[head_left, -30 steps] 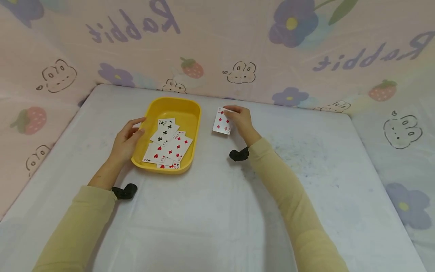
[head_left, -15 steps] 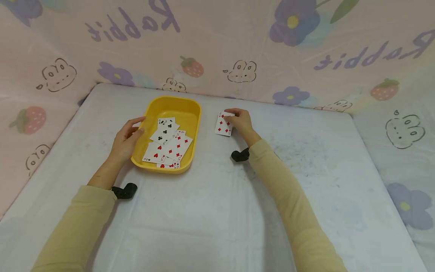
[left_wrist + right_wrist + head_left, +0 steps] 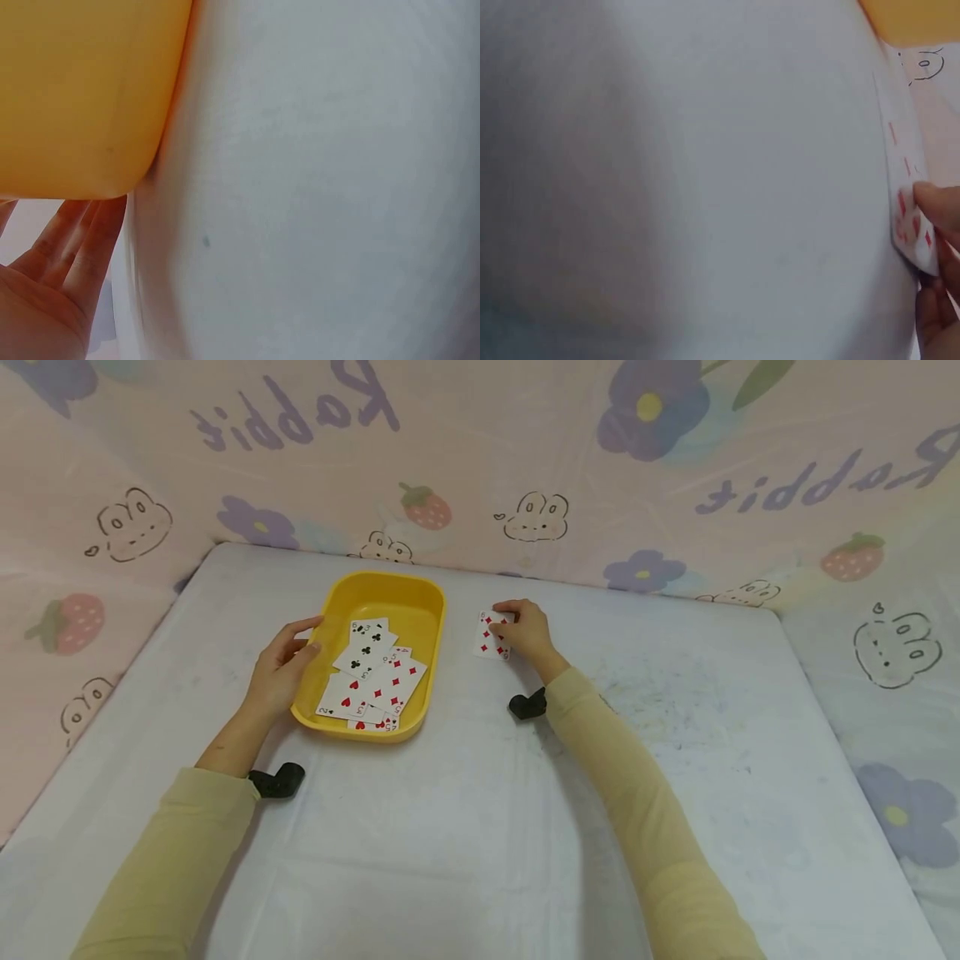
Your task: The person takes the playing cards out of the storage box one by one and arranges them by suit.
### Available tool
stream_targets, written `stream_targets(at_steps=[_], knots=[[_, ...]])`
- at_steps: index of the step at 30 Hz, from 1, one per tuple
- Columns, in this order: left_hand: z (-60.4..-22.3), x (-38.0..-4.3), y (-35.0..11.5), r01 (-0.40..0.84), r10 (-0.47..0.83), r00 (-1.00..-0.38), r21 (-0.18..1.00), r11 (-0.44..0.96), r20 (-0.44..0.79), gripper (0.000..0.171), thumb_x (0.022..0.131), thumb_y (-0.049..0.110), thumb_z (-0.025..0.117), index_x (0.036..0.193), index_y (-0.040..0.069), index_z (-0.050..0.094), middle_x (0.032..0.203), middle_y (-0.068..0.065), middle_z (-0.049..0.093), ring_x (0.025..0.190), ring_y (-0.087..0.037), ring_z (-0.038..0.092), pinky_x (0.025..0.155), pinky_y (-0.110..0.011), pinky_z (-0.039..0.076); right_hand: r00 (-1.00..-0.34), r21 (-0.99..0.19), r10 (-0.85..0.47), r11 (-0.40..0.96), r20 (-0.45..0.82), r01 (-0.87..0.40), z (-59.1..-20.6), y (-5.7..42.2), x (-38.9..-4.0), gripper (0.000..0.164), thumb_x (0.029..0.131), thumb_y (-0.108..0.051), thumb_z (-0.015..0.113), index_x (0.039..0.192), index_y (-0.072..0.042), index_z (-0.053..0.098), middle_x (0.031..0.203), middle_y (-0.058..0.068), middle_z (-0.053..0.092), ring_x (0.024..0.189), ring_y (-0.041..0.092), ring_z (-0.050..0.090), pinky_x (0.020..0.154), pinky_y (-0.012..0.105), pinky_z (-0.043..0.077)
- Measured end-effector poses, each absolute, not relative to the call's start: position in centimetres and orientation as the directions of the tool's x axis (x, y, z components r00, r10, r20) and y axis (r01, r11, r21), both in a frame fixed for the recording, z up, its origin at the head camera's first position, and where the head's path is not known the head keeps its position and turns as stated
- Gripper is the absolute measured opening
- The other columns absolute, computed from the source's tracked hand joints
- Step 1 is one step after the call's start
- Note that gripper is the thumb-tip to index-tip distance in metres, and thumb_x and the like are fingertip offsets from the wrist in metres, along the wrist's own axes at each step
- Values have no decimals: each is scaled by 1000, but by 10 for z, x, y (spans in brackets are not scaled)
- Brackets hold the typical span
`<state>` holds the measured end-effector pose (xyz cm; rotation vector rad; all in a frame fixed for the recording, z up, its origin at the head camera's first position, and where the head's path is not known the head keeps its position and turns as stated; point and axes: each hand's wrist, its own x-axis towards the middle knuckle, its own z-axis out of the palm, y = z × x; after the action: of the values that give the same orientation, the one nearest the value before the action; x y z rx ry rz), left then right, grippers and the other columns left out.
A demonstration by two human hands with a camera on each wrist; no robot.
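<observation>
My left hand (image 3: 279,664) touches the left side of a yellow tray (image 3: 437,635). In the left wrist view its fingers (image 3: 96,240) lie straight against the tray's outer wall. Inside the tray overlap several playing cards: a three of clubs (image 3: 365,652), a five of diamonds (image 3: 397,681) and hearts cards (image 3: 343,695). To the tray's right, my right hand (image 3: 529,631) pinches a six of diamonds (image 3: 491,647), face up, close over the table. The right wrist view shows the thumb on the card's face and other fingers at its edge, with the card (image 3: 907,195) slightly bent.
A white cloth covers the table (image 3: 420,843), with dark smudges (image 3: 667,710) on the right. Printed fabric (image 3: 465,443) with rabbits and flowers hangs behind and at both sides. Each wrist wears a black camera (image 3: 279,781).
The six of diamonds has moved slightly right and lower toward the table in my right hand. My left hand and the tray have stayed in place.
</observation>
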<state>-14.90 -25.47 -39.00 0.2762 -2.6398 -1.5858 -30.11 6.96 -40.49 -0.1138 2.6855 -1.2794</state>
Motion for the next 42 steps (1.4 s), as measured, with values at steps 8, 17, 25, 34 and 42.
stream_targets(at_steps=[8,17,25,34,42], knots=[[-390,-149,-254,-128,-180,-982,876,465,-48,45,102,36,38,147,29,38,132,-20,49,102,-24,49,74,-10,44,-987,-813,-154,581,-54,-46,-392,63,-293,37,89,-19,66,124,-8,64,131,9,58,128,25,45,107,38,37],[-390,-148,-255,-145,-191,-980,870,470,-60,46,102,37,37,147,29,38,133,-19,48,104,-25,49,75,-11,43,-984,-935,-163,354,-75,13,-358,23,-276,34,86,-16,68,117,-3,66,115,11,66,105,22,60,94,30,47],[-388,-149,-254,-159,-198,-978,869,469,-72,45,102,37,37,147,31,37,135,-19,48,109,-27,47,84,-20,43,-960,-942,-251,333,-124,35,-338,-7,-263,30,87,-16,68,115,-4,68,116,9,67,101,18,60,92,26,47],[-389,-150,-251,-141,-183,-981,880,453,-63,45,102,36,39,146,30,38,133,-19,49,108,-27,48,82,-19,42,-910,-898,-339,433,-239,75,-329,-31,-253,35,85,-18,71,117,-5,67,118,8,65,105,20,56,98,30,44],[-390,-150,-253,-149,-191,-979,869,471,-64,45,102,37,38,146,30,38,133,-18,49,107,-25,48,83,-20,43,-828,-809,-393,576,-400,118,-324,-53,-246,41,83,-21,74,121,-8,64,129,5,55,112,20,51,101,32,41]])
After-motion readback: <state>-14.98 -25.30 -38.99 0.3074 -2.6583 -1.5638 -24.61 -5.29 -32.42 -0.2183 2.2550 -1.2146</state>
